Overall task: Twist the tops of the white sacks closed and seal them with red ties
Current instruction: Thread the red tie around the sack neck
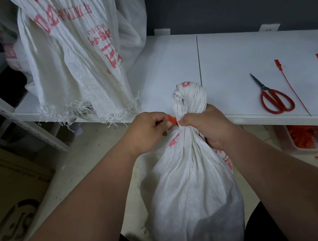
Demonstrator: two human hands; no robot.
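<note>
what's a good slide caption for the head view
Both hands cinch a red tie around the twisted neck of a white sack, scissors on the table.

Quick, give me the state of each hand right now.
Left hand: closed, pinching the red tie at the sack's neck.
Right hand: closed, gripping the twisted neck of the white sack.

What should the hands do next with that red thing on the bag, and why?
Probably pull the red tie tighter with the left hand. The tie already sits at the twisted neck of the white sack, and the right hand squeezes the neck shut, so cinching it would likely lock it closed.
</note>
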